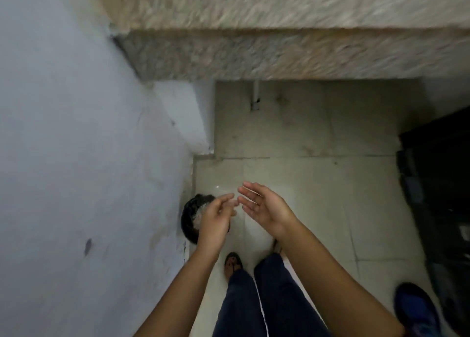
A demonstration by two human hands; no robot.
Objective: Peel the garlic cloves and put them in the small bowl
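Both hands out in front of me, low over the floor [318, 184], fingertips nearly meeting. R hand [265, 208] is spread wide, fingers straight, palm turned up & toward the L, nothing in it. L hand [216, 218] is loose, fingers only slightly bent, tips pointing at the R hand's fingers. It's blurred, but I see nothing gripped.

L hand hangs right above a black round bin [187, 222] standing on the floor against the wall [76, 133]; some pale stuff shows inside it, too blurred to say what. Garlic cloves & small bowl: can't tell where they are from this view.

The speckled stone table [279, 54] runs across the top, its edge facing me, heavily smeared. Under it a thin pale pipe [256, 95] comes down the back wall. My legs in dark trousers [269, 298] are at the bottom, one foot in a dark sandal [232, 263] just beside the bin. A blue shoe [417, 308] lies bottom R, near a dark unit [445, 184] along the R side.
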